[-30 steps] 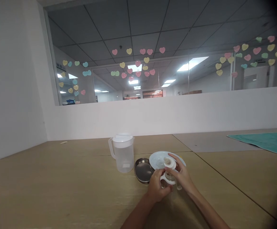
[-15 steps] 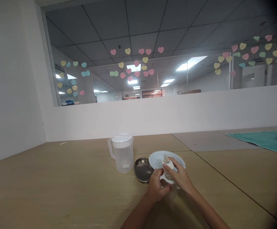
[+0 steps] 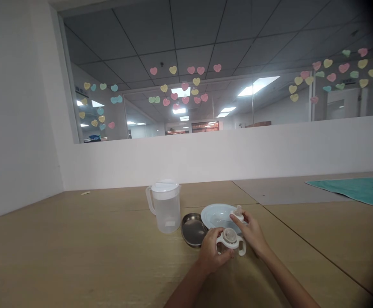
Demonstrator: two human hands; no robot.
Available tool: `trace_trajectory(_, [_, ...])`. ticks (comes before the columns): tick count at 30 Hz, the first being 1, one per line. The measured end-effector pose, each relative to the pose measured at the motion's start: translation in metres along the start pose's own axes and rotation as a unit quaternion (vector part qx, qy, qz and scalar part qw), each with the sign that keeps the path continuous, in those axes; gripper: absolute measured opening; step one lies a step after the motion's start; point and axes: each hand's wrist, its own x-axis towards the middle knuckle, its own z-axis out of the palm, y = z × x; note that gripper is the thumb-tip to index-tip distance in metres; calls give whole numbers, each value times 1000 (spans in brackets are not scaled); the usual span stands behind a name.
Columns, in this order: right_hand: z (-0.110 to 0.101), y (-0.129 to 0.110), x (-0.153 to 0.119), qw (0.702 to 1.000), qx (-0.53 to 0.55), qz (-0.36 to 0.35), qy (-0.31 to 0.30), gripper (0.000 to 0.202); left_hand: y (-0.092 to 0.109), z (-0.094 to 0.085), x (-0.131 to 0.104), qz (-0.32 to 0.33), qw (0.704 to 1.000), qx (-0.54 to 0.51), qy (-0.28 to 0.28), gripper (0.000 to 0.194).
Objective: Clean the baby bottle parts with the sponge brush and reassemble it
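Above tabletop (image 3: pixel 109 256), hands (image 3: pixel 231 239) close around separated bottle (image 3: pixel 229 238) and nipple cap (image 3: pixel 238 214).

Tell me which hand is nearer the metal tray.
Left. The left hand is right beside the metal tray; the right hand is farther right, over the plate's edge.

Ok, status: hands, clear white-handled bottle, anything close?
Left hand gripping clear bottle with white handles. Right hand holding white collar with clear teat, apart from bottle. Pale blue round plate close behind.
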Motion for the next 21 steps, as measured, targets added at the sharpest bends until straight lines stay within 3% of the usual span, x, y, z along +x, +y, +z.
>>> trace_trajectory(4, [-2, 6, -3, 994, -105, -8, 25, 39, 0, 0, 0, 0, 1000, -1, 3, 46])
trace_trajectory(8, [-1, 3, -2, 978, -198, -59, 16, 35, 3, 0, 0, 0, 1000, -3, 3, 47])
trace_trajectory(11, [0, 5, 3, 967, -248, -53, 15, 36, 4, -1, 0, 2, 1000, -4, 0, 48])
trace_trajectory(14, [-3, 8, 10, 957, -283, -49, -35, 36, 4, -1, 0, 0, 1000, 0, -4, 47])
trace_trajectory(17, [-8, 9, 16, 942, -304, -97, -103, 35, 3, 0, 0, -1, 1000, 4, -5, 48])
trace_trajectory(21, [-12, 13, 18, 920, -337, -139, -142, 43, 3, -1, 0, -1, 1000, 5, -6, 48])
